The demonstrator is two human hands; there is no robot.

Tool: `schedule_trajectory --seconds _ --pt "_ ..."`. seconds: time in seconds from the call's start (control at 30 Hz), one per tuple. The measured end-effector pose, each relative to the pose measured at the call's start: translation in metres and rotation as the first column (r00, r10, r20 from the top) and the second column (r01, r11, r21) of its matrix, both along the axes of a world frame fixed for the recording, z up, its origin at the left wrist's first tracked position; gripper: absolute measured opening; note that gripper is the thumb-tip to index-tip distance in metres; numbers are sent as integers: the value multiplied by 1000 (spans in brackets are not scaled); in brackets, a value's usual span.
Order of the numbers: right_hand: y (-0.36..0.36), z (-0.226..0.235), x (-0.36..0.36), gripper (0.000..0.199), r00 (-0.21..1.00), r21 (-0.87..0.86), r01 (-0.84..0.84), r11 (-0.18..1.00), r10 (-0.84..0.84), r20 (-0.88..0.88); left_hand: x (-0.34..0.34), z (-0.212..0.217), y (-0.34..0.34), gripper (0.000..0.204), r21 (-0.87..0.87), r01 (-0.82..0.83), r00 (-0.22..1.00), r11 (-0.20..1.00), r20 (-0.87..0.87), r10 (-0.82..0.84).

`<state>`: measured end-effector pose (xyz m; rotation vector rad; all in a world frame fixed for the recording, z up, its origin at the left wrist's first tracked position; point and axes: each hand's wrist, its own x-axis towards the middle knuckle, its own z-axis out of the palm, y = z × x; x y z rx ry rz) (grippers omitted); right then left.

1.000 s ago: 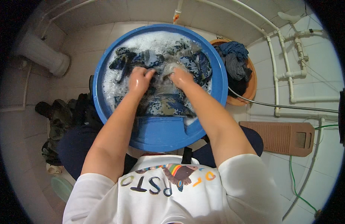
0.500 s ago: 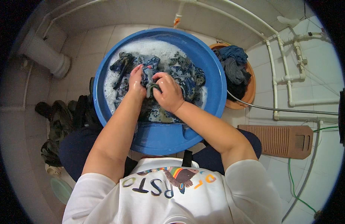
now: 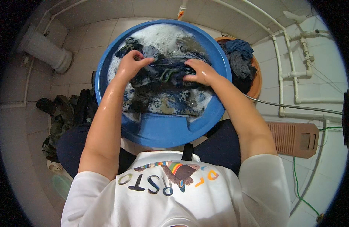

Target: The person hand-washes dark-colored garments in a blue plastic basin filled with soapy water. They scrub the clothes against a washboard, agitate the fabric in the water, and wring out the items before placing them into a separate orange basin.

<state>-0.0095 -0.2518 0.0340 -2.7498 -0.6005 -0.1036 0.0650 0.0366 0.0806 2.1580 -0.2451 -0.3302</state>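
Note:
A large blue plastic basin (image 3: 163, 130) stands on the tiled floor between my knees, full of soapy water and a wet dark blue camouflage garment (image 3: 165, 85). My left hand (image 3: 130, 63) grips a bunched part of the garment at the left of the basin. My right hand (image 3: 200, 72) clutches the cloth at the right, and a fold is stretched between the two hands. White foam (image 3: 159, 36) covers the far side of the water.
An orange basin (image 3: 253, 81) with dark blue clothes sits behind the blue one at the right. A brown washboard (image 3: 295, 138) lies on the floor at the right. A heap of dark clothes (image 3: 63, 117) lies at the left. White pipes (image 3: 291, 72) run along the wall.
My hands were close together at the middle of the basin; now they have moved apart, pulling the garment out between them.

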Motion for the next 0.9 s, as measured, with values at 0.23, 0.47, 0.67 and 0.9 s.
schedule_trajectory --seconds 0.23,0.47,0.67,0.9 --pt "23 49 -19 32 916 -469 -33 883 -161 -367 -48 8 -25 36 575 251 652 779 494 -575" --pt "26 124 -33 29 978 277 204 939 -209 -13 -51 12 -8 37 604 292 813 741 253 -525" --pt "21 171 -43 20 909 755 353 552 -393 -138 -8 67 32 17 -241 104 993 965 81 -87" --pt "42 192 -52 25 978 684 200 702 -188 -93 -9 77 50 22 -129 -19 997 991 75 29"
